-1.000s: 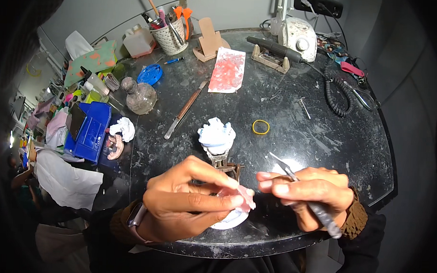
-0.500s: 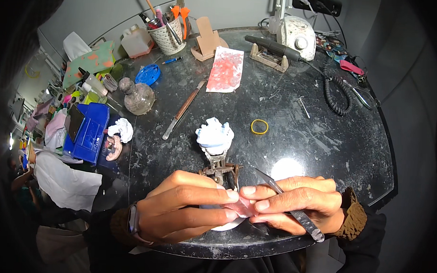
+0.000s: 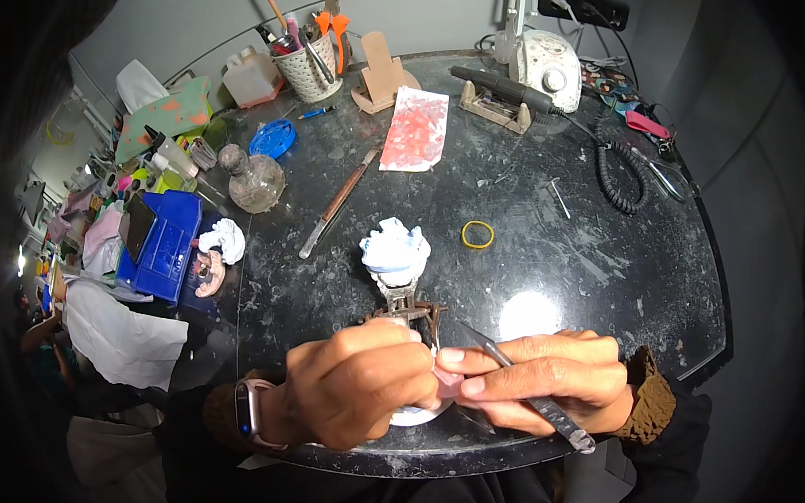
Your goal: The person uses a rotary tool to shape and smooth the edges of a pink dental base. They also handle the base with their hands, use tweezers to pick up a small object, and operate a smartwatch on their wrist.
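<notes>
A pale pink smartwatch (image 3: 248,412) with a dark face is worn on the wrist of the left hand (image 3: 355,387), a brown knitted cuff (image 3: 647,395) is seen at the wrist of the right hand (image 3: 544,381), and both forearms are covered by dark sleeves (image 3: 679,456).

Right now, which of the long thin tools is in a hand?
The grey metal blade tool, gripped in the right hand. The brown-handled one lies loose mid-table.

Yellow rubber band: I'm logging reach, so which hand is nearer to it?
Right. The right hand lies almost straight below the rubber band, toward the person; the left hand sits lower and farther to the left. Neither touches it.
</notes>
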Tool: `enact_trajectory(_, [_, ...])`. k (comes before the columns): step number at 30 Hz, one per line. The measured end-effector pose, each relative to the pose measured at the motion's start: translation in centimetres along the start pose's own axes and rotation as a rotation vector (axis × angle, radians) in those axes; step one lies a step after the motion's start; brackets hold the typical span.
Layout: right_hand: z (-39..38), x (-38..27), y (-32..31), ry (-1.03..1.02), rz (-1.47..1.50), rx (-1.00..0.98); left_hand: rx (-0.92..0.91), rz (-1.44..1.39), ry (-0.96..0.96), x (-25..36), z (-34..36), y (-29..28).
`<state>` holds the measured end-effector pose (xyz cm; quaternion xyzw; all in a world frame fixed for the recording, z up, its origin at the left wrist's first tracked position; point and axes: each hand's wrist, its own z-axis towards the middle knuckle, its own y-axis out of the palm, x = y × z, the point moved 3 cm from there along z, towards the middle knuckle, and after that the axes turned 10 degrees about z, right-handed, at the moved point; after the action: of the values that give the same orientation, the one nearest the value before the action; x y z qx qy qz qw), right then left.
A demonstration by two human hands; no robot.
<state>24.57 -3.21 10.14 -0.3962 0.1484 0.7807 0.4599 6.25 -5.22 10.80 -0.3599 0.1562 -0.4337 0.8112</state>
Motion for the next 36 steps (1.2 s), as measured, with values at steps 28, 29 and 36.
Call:
enact_trajectory(28, [0.4,-1.2,-1.7,-0.068,-0.103,-0.028,-0.087,-1.596,-0.835,-1.4,-0.7,0.9])
enact_trajectory(29, [0.5,-1.4,-1.7,-0.134,-0.126,-0.023,-0.086,-1.595,-0.836,-1.4,-0.7,0.9])
enact_trajectory(36, [-0.7,-2.2,-0.6,-0.280,-0.514,-0.133,-0.112,-1.617,-0.805,-1.4,-1.7,1.0])
